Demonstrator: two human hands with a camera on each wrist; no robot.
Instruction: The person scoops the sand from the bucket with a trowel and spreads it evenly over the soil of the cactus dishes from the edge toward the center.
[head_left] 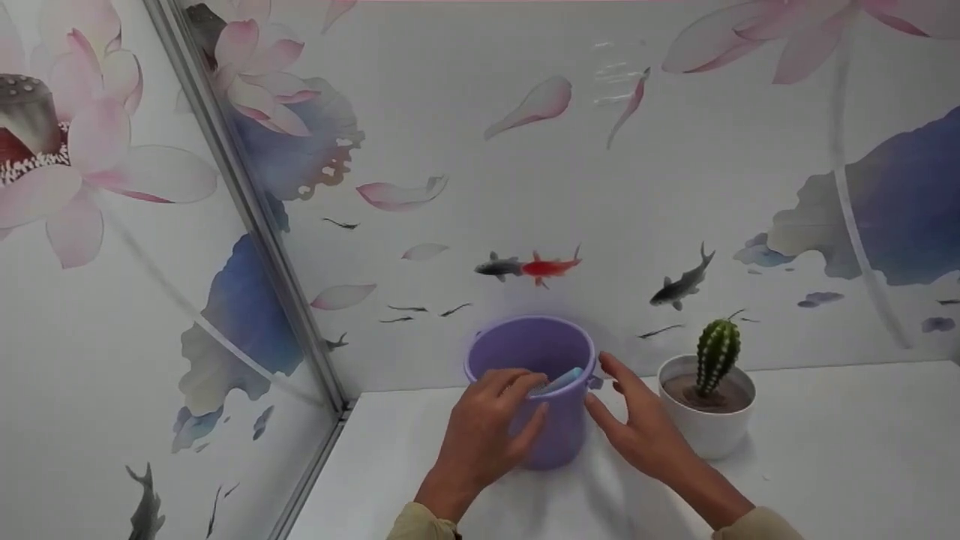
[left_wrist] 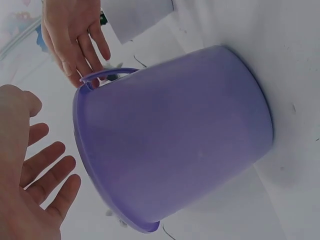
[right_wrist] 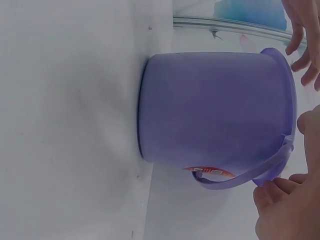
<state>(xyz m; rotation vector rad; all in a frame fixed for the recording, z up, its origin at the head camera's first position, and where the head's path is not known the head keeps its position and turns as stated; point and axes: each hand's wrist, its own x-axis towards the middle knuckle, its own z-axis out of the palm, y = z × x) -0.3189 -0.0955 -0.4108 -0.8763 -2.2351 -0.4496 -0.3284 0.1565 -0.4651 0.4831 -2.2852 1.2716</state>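
A purple bucket [head_left: 551, 431] stands upright on the white table. Inside it, a light blue, flat-looking thing [head_left: 562, 381] shows at the near right rim, and its lower part is hidden. My left hand [head_left: 491, 420] is over the bucket's near left rim with loosely bent, spread fingers; nothing shows in its grasp in the left wrist view. To the right of the bucket is my right hand [head_left: 641, 427], its fingers extended toward the rim. The bucket's handle [right_wrist: 240, 179] hangs down on that side, and the right fingertips are close to the rim; contact is unclear.
A white pot [head_left: 709, 431] with a cactus [head_left: 718, 356] stands just right of my right hand. Behind the table rises a wall [head_left: 465, 150] printed with lotus flowers and fish. A metal corner strip [head_left: 255, 202] runs down at the left.
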